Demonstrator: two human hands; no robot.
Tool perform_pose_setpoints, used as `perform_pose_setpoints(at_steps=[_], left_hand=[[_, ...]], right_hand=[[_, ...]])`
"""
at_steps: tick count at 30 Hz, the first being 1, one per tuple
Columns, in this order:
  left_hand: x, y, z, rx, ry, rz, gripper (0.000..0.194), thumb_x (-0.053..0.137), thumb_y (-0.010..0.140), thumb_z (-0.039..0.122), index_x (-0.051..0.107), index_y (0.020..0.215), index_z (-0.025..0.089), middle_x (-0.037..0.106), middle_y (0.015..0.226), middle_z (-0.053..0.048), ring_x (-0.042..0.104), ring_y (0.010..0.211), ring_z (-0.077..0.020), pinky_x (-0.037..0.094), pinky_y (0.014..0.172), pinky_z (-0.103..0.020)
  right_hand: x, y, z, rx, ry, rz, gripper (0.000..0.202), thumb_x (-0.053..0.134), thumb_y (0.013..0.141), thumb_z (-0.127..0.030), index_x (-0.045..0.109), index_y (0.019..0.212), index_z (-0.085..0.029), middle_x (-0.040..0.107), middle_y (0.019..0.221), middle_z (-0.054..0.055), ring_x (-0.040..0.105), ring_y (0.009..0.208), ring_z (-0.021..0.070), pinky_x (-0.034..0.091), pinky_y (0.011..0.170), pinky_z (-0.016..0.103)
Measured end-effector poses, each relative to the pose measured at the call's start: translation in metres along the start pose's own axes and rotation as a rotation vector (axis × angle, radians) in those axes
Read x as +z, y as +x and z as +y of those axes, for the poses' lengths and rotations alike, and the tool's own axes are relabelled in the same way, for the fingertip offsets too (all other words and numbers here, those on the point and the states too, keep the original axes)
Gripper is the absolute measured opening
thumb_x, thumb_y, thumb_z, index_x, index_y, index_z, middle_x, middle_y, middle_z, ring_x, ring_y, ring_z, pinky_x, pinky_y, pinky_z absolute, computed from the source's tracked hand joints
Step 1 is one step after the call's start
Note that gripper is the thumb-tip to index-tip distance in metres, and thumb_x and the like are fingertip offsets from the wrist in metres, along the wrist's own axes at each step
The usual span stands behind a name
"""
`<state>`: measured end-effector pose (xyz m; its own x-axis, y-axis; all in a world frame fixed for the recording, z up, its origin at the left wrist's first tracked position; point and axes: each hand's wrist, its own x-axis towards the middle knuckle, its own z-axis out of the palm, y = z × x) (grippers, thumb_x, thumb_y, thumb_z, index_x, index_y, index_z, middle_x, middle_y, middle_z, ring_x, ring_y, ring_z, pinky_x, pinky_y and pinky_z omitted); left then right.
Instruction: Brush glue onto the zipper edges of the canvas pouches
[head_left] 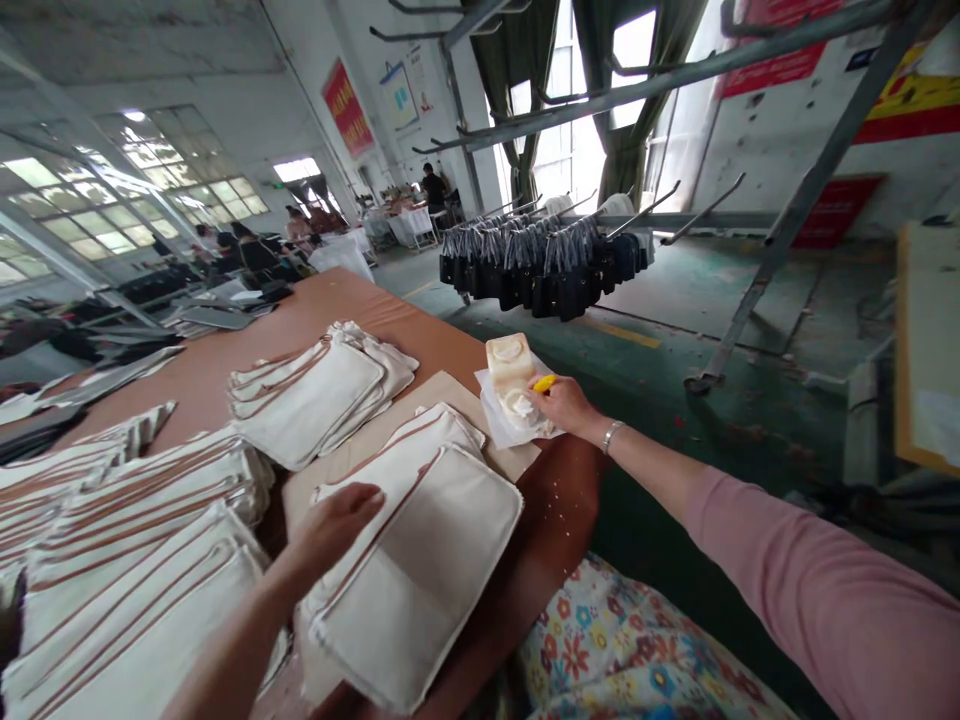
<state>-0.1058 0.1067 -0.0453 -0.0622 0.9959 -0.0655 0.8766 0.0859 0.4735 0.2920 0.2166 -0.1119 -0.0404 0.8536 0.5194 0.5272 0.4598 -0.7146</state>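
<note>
**Hands at work over stacked cloth pouches**

A person seated at a brown tabletop (420, 320) presses the left hand (335, 525) flat, fingers released, on the top of a stack of cream cloth pouches (420, 560) trimmed with a brown stripe. The stack lies at the near edge of the tabletop, on a sheet of cardboard (450, 395), directly in front of the person's flowered apron (622, 650).

The right hand (564, 402), reaching out from a pink sleeve (810, 580) with a thin bracelet (612, 435) at the wrist, is closed around a small yellow tool (545, 382). It touches a pale waxy block (510, 375) that rests on a white sheet (499, 420) at the tabletop's right edge, just beyond the cardboard.

More piles of the same pouches (315, 395) lie further back on the tabletop, and others spread in overlapping rows to the left (135, 560). Past the tabletop, across a green floor (675, 300), a metal rack (547, 260) carries dark bags hung in a row. Other people sit or stand at work stations deep in the hall, below tall windows and red banners (347, 108).
</note>
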Motion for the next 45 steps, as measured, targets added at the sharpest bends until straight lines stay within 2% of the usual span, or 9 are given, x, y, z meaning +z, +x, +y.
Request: perform_pose_setpoints(at_steps=[4, 9, 13, 18, 22, 25, 31, 34, 45], left_hand=[[0.058, 0.009, 0.032, 0.008, 0.134, -0.065, 0.044, 0.052, 0.086, 0.047, 0.07, 0.117, 0.021, 0.07, 0.112, -0.013, 0.066, 0.104, -0.0293, 0.049, 0.091, -0.039], [0.083, 0.027, 0.051, -0.099, 0.091, 0.002, 0.057, 0.058, 0.085, 0.045, 0.057, 0.135, 0.019, 0.066, 0.123, -0.02, 0.062, 0.114, -0.0372, 0.046, 0.093, -0.047], [0.083, 0.029, 0.054, -0.143, -0.035, -0.014, 0.059, 0.067, 0.08, 0.042, 0.058, 0.133, 0.018, 0.071, 0.117, -0.017, 0.066, 0.107, -0.0339, 0.049, 0.088, -0.041], [0.071, 0.009, 0.065, -0.074, -0.298, -0.115, 0.052, 0.061, 0.084, 0.05, 0.065, 0.125, 0.018, 0.076, 0.105, -0.009, 0.071, 0.09, -0.0237, 0.052, 0.074, -0.029], [0.06, -0.019, 0.081, -0.048, -0.652, -0.191, 0.067, 0.069, 0.077, 0.061, 0.066, 0.126, 0.014, 0.076, 0.097, -0.008, 0.07, 0.078, -0.0208, 0.051, 0.066, -0.027], [0.056, -0.037, 0.093, -0.063, -0.851, -0.197, 0.061, 0.079, 0.071, 0.056, 0.072, 0.116, 0.015, 0.075, 0.093, -0.007, 0.066, 0.075, -0.018, 0.05, 0.064, -0.025], [0.057, -0.058, 0.109, -0.048, -0.932, -0.163, 0.046, 0.081, 0.073, 0.049, 0.076, 0.106, 0.018, 0.075, 0.092, -0.004, 0.063, 0.075, -0.0143, 0.048, 0.065, -0.022], [0.058, -0.065, 0.113, -0.028, -0.925, -0.157, 0.043, 0.081, 0.073, 0.047, 0.077, 0.104, 0.019, 0.075, 0.092, -0.003, 0.062, 0.076, -0.0142, 0.047, 0.065, -0.021], [0.062, -0.076, 0.123, 0.153, -0.737, -0.07, 0.03, 0.075, 0.08, 0.045, 0.077, 0.097, 0.02, 0.071, 0.088, -0.005, 0.062, 0.079, -0.0173, 0.048, 0.067, -0.025]], right_hand=[[-0.013, -0.017, -0.003, -0.101, 0.002, -0.058, 0.015, 0.061, 0.09, -0.032, 0.073, 0.087, -0.022, 0.073, 0.095, 0.008, 0.067, 0.091, 0.0246, 0.049, 0.086, 0.034], [-0.028, -0.037, -0.012, -0.163, 0.048, -0.145, 0.011, 0.066, 0.087, -0.034, 0.073, 0.087, -0.025, 0.073, 0.087, 0.004, 0.068, 0.083, 0.0223, 0.051, 0.082, 0.032], [-0.024, -0.037, -0.007, -0.055, 0.1, -0.008, 0.018, 0.061, 0.091, -0.037, 0.072, 0.093, -0.023, 0.074, 0.095, 0.007, 0.069, 0.087, 0.0239, 0.051, 0.082, 0.034], [-0.021, -0.043, -0.003, 0.141, 0.172, 0.173, 0.029, 0.062, 0.089, -0.046, 0.07, 0.087, -0.019, 0.07, 0.07, 0.005, 0.064, 0.063, 0.0222, 0.048, 0.059, 0.031], [-0.029, -0.049, -0.024, 0.225, 0.29, 0.302, 0.032, 0.061, 0.091, -0.049, 0.066, 0.087, -0.018, 0.063, 0.06, 0.002, 0.058, 0.053, 0.0186, 0.044, 0.052, 0.029], [-0.034, -0.049, -0.054, 0.241, 0.388, 0.347, 0.034, 0.059, 0.091, -0.053, 0.062, 0.083, -0.019, 0.057, 0.055, -0.001, 0.054, 0.048, 0.0165, 0.044, 0.049, 0.028], [-0.037, -0.055, -0.122, 0.237, 0.725, 0.247, 0.025, 0.066, 0.088, -0.044, 0.061, 0.08, -0.021, 0.05, 0.052, -0.005, 0.051, 0.048, 0.0144, 0.045, 0.051, 0.026], [-0.033, -0.06, -0.143, 0.17, 0.647, 0.172, 0.022, 0.065, 0.09, -0.042, 0.062, 0.081, -0.022, 0.052, 0.053, -0.005, 0.05, 0.049, 0.0141, 0.044, 0.052, 0.027], [-0.046, -0.068, -0.153, -0.002, 0.376, 0.123, 0.022, 0.061, 0.094, -0.041, 0.063, 0.083, -0.023, 0.061, 0.067, 0.001, 0.061, 0.064, 0.0192, 0.048, 0.064, 0.03]])
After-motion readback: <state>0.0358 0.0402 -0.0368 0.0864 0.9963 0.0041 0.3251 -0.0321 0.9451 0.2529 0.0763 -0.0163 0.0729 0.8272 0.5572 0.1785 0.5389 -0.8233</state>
